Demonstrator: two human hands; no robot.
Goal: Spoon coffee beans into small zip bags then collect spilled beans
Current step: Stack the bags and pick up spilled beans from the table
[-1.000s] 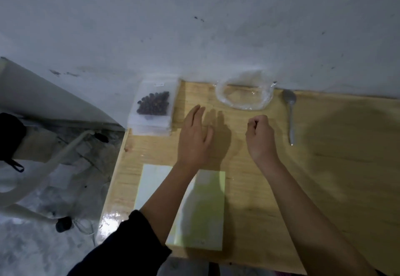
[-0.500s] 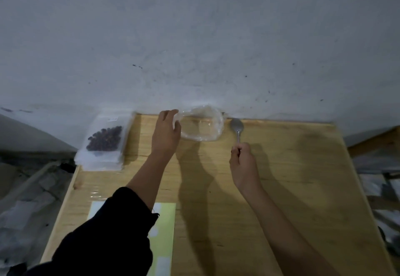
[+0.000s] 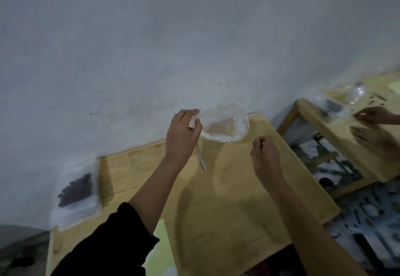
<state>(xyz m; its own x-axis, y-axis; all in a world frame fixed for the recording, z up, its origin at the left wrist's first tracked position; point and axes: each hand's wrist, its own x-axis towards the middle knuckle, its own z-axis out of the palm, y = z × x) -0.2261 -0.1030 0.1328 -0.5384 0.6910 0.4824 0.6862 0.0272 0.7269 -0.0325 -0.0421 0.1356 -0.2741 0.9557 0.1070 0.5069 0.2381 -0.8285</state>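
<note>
Grey wall [image 3: 151, 48] fills the upper frame. The wooden tabletop [image 3: 227, 200] runs below it. A second table [image 3: 342, 137] stands well apart at 3 o'clock.

At the tabletop's 9 o'clock edge lies a flat zip bag [image 3: 75, 191] holding dark coffee beans [image 3: 74, 189]. It is blurred, and its long axis runs roughly 12 to 6 o'clock. A pale green sheet [image 3: 160, 249] lies at 6 o'clock, partly under the black sleeve [image 3: 104, 245].

A clear empty bag [image 3: 225, 126] sits at the 12 o'clock edge, against the wall. Its long axis runs 9 to 3 o'clock.

The left hand [image 3: 183, 137] grasps the clear bag's 9 o'clock end, fingers curled round the plastic. The right hand [image 3: 265, 152] is clenched just beside the bag's 5 o'clock corner, with nothing seen in it.

The spoon [image 3: 202, 161] lies on the tabletop. Its handle points to 5 o'clock and its bowl is hidden behind the left hand.
</note>
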